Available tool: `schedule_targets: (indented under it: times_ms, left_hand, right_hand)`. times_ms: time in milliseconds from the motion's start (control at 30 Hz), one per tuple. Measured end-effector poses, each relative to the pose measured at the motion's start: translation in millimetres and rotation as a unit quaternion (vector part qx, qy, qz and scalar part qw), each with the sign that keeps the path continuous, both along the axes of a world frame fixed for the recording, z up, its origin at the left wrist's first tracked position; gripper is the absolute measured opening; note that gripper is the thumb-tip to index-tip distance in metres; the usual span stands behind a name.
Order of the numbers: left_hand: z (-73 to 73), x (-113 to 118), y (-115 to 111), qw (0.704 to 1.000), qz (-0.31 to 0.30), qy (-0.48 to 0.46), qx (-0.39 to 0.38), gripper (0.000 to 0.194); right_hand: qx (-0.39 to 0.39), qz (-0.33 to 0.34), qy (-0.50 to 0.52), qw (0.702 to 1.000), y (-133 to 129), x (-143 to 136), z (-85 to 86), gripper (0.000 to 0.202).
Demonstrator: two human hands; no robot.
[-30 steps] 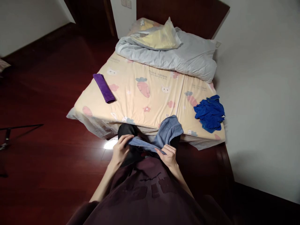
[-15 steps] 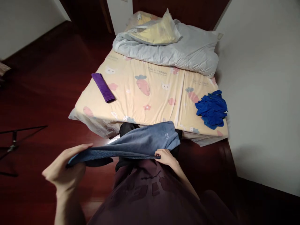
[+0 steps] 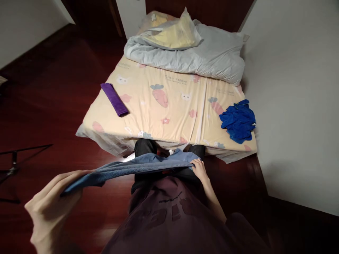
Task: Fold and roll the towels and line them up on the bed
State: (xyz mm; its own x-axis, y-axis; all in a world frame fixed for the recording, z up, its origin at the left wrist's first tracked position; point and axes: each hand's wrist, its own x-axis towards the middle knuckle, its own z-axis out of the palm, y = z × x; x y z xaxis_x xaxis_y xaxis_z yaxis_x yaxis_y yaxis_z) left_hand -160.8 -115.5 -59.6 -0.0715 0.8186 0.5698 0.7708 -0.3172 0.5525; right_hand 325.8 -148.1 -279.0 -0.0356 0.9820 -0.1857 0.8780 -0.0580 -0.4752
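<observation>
A blue-grey towel (image 3: 137, 165) is stretched sideways over my lap, long and narrow with its near edge taut. At lower left, my left hand (image 3: 57, 190) grips one end between thumb and fingers. My right hand (image 3: 199, 168) pinches the other end above my right thigh. Beyond it on the bed lies a folded purple towel (image 3: 114, 100), long and flat, at the left. Toward the bed's right edge sits a crumpled heap of bright blue cloth (image 3: 238, 121).
The bed (image 3: 143, 116) has a yellow sheet with carrot prints. A grey-white quilt (image 3: 217, 53) and a yellow pillow (image 3: 174, 37) lie at its head. A wall (image 3: 296, 106) runs along the right. Black tripod-like legs (image 3: 13, 169) stand on the red floor (image 3: 60, 116) at left.
My left hand has moved left and down, and my right hand right and slightly up. The towel between them is pulled longer and narrower, its light stitched mark now mostly out of sight.
</observation>
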Motion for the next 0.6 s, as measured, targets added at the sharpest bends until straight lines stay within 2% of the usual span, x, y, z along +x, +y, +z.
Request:
schedule_targets:
  times_ms: [100, 200, 300, 367, 433, 500, 600]
  left_hand:
    - [7.8, -3.0, -6.9, 0.997, -0.022, -0.031, -0.071, 0.013]
    - [7.4, -9.8, -12.6, 0.993, -0.018, -0.05, -0.11, 0.016]
    - [-4.0, -19.6, -15.4, 0.991, -0.002, -0.099, -0.089, 0.019]
    - [-13.9, -25.2, -12.5, 0.988, 0.023, -0.137, -0.069, 0.023]
    - [-22.2, -28.2, -3.9, 0.985, 0.073, -0.149, -0.04, 0.021]
    - [-27.3, -28.7, 10.2, 0.981, 0.128, -0.144, -0.003, 0.025]
    - [-29.5, -27.0, 35.9, 0.967, 0.178, -0.178, 0.032, 0.055]
  right_hand:
    - [0.024, -0.055, 0.074, 0.995, 0.6, 14.2, -0.7, 0.04]
    - [0.076, -0.169, 0.172, 0.967, 6.6, 25.0, 7.6, 0.041]
    - [0.16, -0.267, 0.217, 0.925, 20.7, 37.7, 31.7, 0.027]
    - [0.197, -0.299, 0.217, 0.908, 30.7, 49.3, 53.9, 0.021]
    - [0.199, -0.294, 0.223, 0.908, 37.8, 63.4, 76.8, 0.023]
    - [0.168, -0.264, 0.238, 0.919, 40.7, 78.7, 97.3, 0.028]
    - [0.092, -0.199, 0.257, 0.941, 39.5, 99.6, 120.8, 0.035]
